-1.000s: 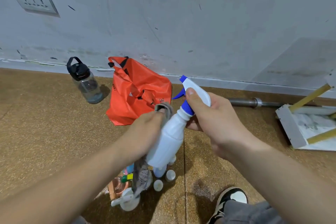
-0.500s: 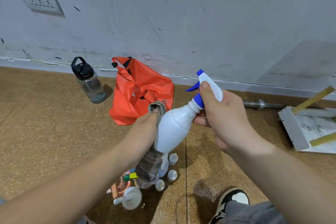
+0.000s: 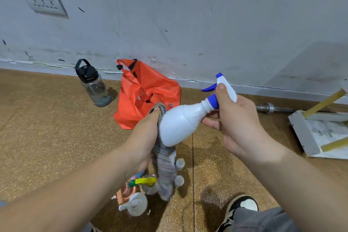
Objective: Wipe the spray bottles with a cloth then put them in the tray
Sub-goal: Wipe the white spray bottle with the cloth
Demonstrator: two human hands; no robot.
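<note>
Plastic bottle [image 3: 180, 122], white, in mid-air at frame centre: judged light, stiff and slippery. Right hand [image 3: 239, 124] clamps its neck, toward 2 o'clock. Left hand [image 3: 145, 137] grips the cloth [image 3: 163, 165] against its 9 o'clock side.

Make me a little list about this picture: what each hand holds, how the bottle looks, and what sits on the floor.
left hand: grips a grey cloth pressed on the spray bottle
right hand: holds the bottle's neck, thumb on the sprayer
spray bottle: white with a blue trigger, tilted, off the floor
cloth: its end hangs below the hand
floor: orange bag and water bottle by the wall; small bottles under the hands
</note>
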